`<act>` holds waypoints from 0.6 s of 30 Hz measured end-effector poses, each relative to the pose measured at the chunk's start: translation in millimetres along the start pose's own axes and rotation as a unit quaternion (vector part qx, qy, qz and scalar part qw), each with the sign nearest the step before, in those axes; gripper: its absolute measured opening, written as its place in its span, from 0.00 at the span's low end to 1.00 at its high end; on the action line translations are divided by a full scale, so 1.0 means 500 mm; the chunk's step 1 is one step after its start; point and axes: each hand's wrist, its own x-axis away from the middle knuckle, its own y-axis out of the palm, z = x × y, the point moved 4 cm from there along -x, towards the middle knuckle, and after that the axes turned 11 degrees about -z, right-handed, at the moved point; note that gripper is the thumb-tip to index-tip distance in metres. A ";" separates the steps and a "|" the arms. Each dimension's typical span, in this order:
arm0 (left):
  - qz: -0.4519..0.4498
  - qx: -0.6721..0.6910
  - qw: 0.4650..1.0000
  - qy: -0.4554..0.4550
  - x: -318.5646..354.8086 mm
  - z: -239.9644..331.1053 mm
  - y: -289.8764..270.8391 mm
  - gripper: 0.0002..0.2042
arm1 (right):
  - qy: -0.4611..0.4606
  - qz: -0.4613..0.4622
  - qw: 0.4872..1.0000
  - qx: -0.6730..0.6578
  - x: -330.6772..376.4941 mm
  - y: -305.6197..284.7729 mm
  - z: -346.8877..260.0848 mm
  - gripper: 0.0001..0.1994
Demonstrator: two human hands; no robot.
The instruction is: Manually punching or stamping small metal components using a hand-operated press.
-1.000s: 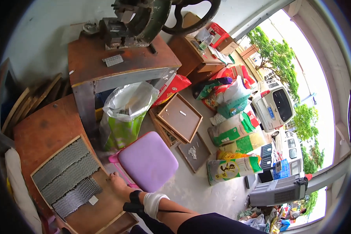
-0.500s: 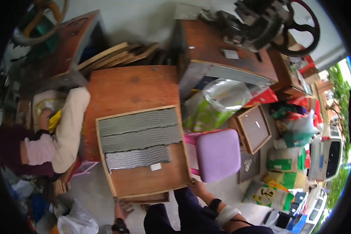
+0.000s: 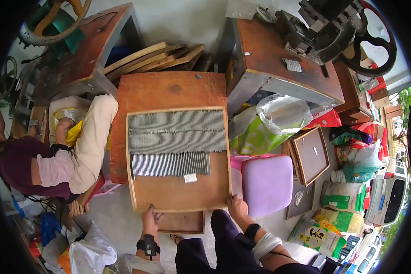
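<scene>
A shallow wooden tray [image 3: 182, 192] rests on the reddish-brown wooden table [image 3: 169, 89], its near end reaching past the table's edge. Packed rows of thin grey metal strips [image 3: 178, 132] fill the far part of it, and a shorter, shinier row [image 3: 169, 164] lies in front. A small white paper slip [image 3: 190, 178] sits beside that row. My left hand [image 3: 150, 220] is closed at the tray's near edge, left of the middle. At the near right corner, my right hand [image 3: 237, 207] grips the rim. Both hands' undersides are hidden.
A purple cushioned stool [image 3: 267, 185] stands right of the tray. Below the near edge is another wooden tray [image 3: 182, 222]. A person [image 3: 55, 164] sits at the left, one hand in a yellow bag [image 3: 74, 133]. Further right are a green-white sack [image 3: 255, 132] and stacked trays [image 3: 310, 155].
My left hand, earlier below the tray with fingers spread, has come up to its near edge. The tray now sits straighter. The whole view has shifted slightly.
</scene>
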 end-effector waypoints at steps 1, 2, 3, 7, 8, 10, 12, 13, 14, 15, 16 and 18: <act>0.001 -0.006 1.000 0.014 -0.011 0.016 0.015 0.13 | -0.028 -0.005 0.999 0.026 -0.009 -0.018 -0.016 0.18; 0.003 -0.010 1.000 0.009 -0.025 0.031 0.017 0.13 | -0.023 -0.009 0.999 0.024 -0.020 -0.027 -0.022 0.18; -0.023 -0.011 1.000 0.000 -0.042 0.055 0.013 0.12 | -0.026 -0.017 0.999 0.027 -0.034 -0.028 -0.032 0.18; -0.034 0.008 0.999 -0.032 -0.094 0.104 0.048 0.12 | -0.018 -0.008 0.999 0.031 -0.074 -0.033 -0.042 0.19; -0.047 0.005 0.998 -0.029 -0.101 0.113 0.061 0.13 | 0.003 -0.014 1.000 0.015 -0.086 -0.042 -0.043 0.19; -0.036 -0.009 0.999 -0.033 -0.101 0.133 0.087 0.13 | -0.011 -0.019 1.000 0.019 -0.096 -0.047 -0.048 0.19; -0.021 -0.030 0.999 -0.023 -0.099 0.149 0.099 0.13 | -0.030 -0.020 0.999 0.024 -0.096 -0.046 -0.051 0.19; -0.020 -0.030 0.999 -0.020 -0.101 0.147 0.094 0.13 | -0.020 -0.027 0.999 0.024 -0.096 -0.049 -0.053 0.19; -0.025 -0.025 0.999 -0.014 -0.108 0.141 0.090 0.13 | -0.010 -0.033 0.999 0.024 -0.094 -0.055 -0.055 0.19; -0.031 -0.020 0.999 -0.008 -0.114 0.136 0.086 0.13 | -0.001 -0.038 0.999 0.026 -0.091 -0.064 -0.058 0.18; -0.030 -0.002 1.000 -0.003 -0.111 0.125 0.075 0.15 | 0.004 -0.036 0.999 0.022 -0.072 -0.072 -0.063 0.18; -0.010 0.041 0.999 0.009 -0.131 0.117 0.043 0.15 | -0.021 -0.053 0.998 0.001 -0.087 -0.080 -0.082 0.24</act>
